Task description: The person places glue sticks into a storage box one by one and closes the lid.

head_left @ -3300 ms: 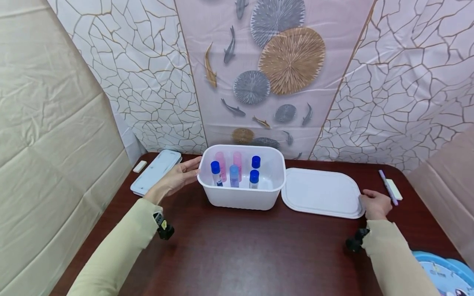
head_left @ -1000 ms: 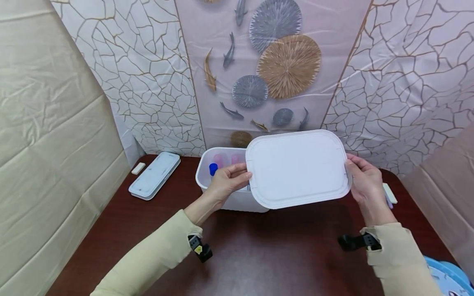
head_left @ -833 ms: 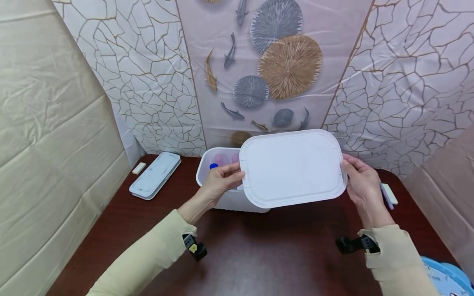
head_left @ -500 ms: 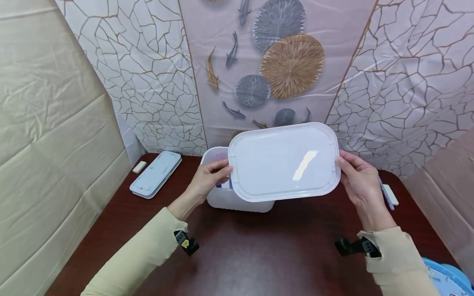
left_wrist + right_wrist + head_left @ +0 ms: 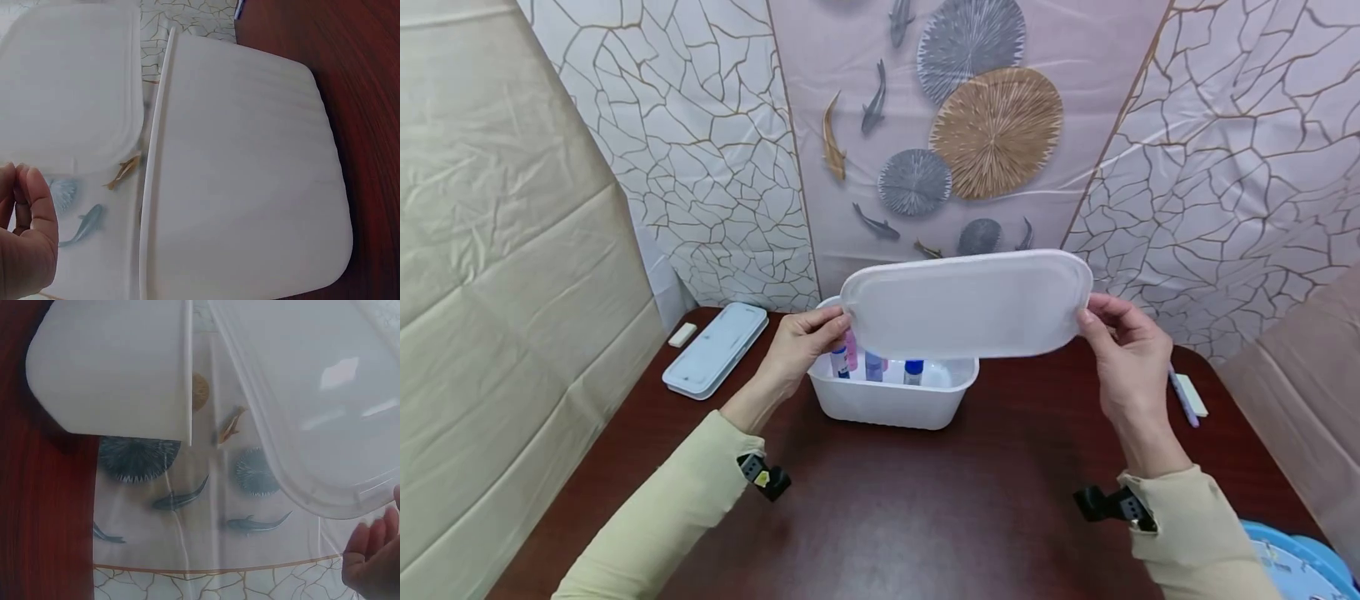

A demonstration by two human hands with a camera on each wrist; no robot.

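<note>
A white plastic lid (image 5: 966, 304) hangs in the air above the white tub (image 5: 891, 404). My left hand (image 5: 805, 342) pinches its left end and my right hand (image 5: 1116, 337) pinches its right end. The lid is nearly level and hides the back of the tub. Several small bottles (image 5: 871, 364) with blue and pink caps stand upright inside the tub. In the left wrist view the lid (image 5: 69, 87) shows beside the tub's side (image 5: 244, 175), with my left hand (image 5: 25, 244) at the edge. The right wrist view shows the lid's underside (image 5: 312, 406) and the tub's wall (image 5: 112, 369).
The tub stands on a dark red table (image 5: 925, 517). A pale blue flat case (image 5: 715, 348) and a small white eraser (image 5: 682, 335) lie at the back left. A purple pen (image 5: 1183, 398) and a white block (image 5: 1192, 393) lie at the right. A blue round thing (image 5: 1296, 562) shows at the bottom right corner.
My right hand lifted the lid off the table, my left hand took its other end, and both carried it leftward over the tub, tipping it from facing me to nearly level.
</note>
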